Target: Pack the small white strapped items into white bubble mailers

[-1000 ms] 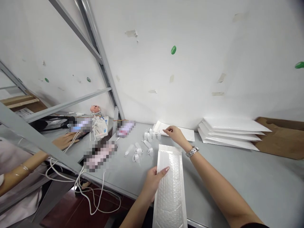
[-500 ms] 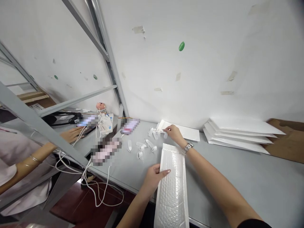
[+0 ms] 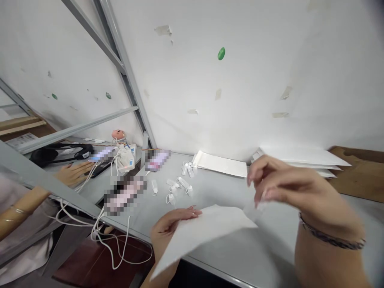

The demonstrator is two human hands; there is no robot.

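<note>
My left hand [image 3: 172, 226] grips a white bubble mailer [image 3: 207, 230] by its side. The mailer is tilted, with its open end toward the right. Just past that end, my right hand [image 3: 279, 186] is raised with the fingers pinched on a small clear plastic bottle [image 3: 260, 207], blurred and mostly hidden by the fingers. Several similar small bottles with white looped caps [image 3: 180, 185] lie loose on the grey table [image 3: 222, 192], beyond my left hand. A flat white mailer [image 3: 222, 164] rests behind them against the wall.
A stack of white mailers [image 3: 303, 156] and brown cardboard [image 3: 351, 176] lie at right. Two blurred phones [image 3: 157, 160] [image 3: 124, 195], white cables [image 3: 111, 250] and a power strip [image 3: 127, 158] are at left. Beyond a metal post [image 3: 54, 176] a co-worker's hand [image 3: 73, 174] rests by another phone.
My right hand has left the bottles, carrying one toward me and to the right. My left hand has turned the mailer from upright to tilted, its open end now facing right.
</note>
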